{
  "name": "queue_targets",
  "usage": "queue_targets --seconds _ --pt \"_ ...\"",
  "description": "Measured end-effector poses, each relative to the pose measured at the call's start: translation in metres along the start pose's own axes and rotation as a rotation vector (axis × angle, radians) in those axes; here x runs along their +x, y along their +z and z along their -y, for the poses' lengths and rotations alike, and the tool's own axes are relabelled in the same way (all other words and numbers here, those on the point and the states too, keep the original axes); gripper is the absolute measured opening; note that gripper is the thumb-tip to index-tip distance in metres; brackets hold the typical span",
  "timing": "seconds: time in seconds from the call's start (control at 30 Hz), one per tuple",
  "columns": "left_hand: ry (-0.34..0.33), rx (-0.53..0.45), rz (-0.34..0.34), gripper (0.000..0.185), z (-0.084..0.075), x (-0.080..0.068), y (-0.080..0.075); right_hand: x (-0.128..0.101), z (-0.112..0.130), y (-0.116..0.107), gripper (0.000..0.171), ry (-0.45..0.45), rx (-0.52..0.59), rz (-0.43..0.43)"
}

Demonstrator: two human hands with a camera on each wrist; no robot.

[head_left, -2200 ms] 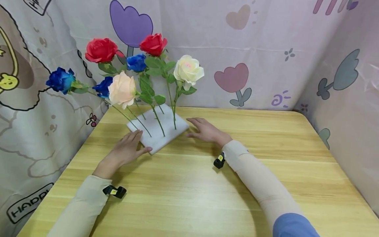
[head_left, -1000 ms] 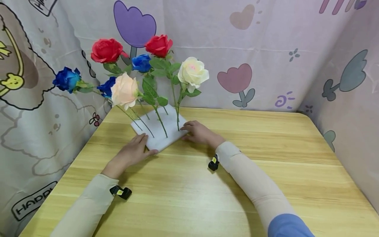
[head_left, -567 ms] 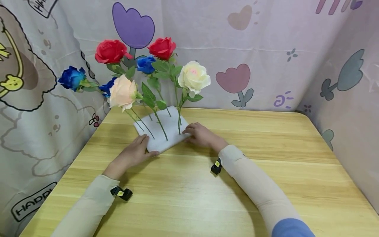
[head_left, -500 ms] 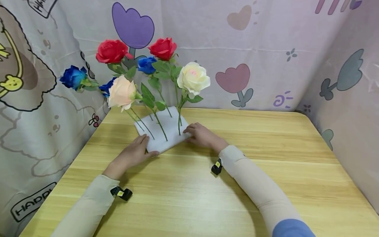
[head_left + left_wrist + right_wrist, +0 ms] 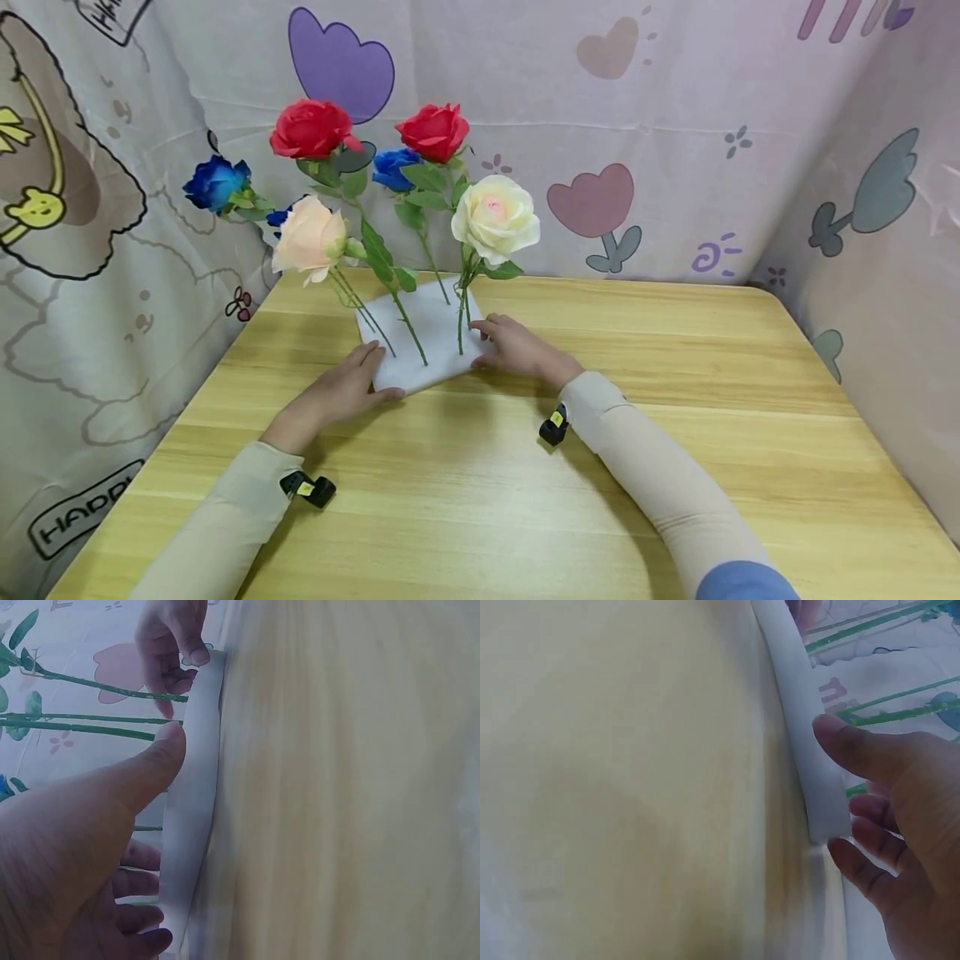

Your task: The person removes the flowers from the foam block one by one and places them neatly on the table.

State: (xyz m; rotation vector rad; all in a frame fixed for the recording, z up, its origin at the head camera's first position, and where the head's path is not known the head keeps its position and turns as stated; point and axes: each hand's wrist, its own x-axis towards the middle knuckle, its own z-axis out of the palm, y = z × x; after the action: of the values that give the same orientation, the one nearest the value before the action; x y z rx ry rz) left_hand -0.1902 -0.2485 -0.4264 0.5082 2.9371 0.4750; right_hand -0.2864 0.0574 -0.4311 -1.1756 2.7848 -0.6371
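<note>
At the left we see a patterned cloth (image 5: 187,400) and, before it, a blue rose (image 5: 215,183) leaning out above the table's (image 5: 480,500) far left corner. Just right of it another blue bloom (image 5: 276,218) shows partly behind a peach rose (image 5: 307,237), with a red rose (image 5: 309,129) above them. Below, the left hand (image 5: 333,396) holds the near left corner of a white foam board (image 5: 441,321), thumb on its near edge, fingers along its left edge. We find the board by the table's far edge, nearer the left corner than the right, with green stems (image 5: 408,325) standing in it, some tilted left. Further right come a middle blue rose (image 5: 393,169), a second red rose (image 5: 433,132) and, lower, a cream rose (image 5: 495,218). Last, we see the right hand (image 5: 521,346) gripping the board's near right corner, thumb on the near edge, fingers curled at its right end.
</note>
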Motion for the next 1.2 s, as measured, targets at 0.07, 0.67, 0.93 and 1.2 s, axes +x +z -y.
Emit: queue_targets --seconds 0.07,0.67,0.93,1.2 --pt "0.008 -0.003 0.004 0.099 0.000 0.000 0.000 -0.001 -0.002 -0.001 0.072 -0.001 -0.021 -0.004" --pt "0.031 0.010 0.062 0.106 0.008 0.006 -0.002 -0.007 -0.008 -0.004 0.066 -0.053 -0.064 0.119" --pt "0.074 0.011 0.074 0.111 0.009 0.009 -0.004 -0.017 -0.004 -0.006 0.064 -0.060 -0.114 0.121" --pt "0.129 0.017 0.059 0.106 0.009 0.011 -0.001 -0.032 0.000 -0.009 0.059 -0.085 -0.148 0.101"
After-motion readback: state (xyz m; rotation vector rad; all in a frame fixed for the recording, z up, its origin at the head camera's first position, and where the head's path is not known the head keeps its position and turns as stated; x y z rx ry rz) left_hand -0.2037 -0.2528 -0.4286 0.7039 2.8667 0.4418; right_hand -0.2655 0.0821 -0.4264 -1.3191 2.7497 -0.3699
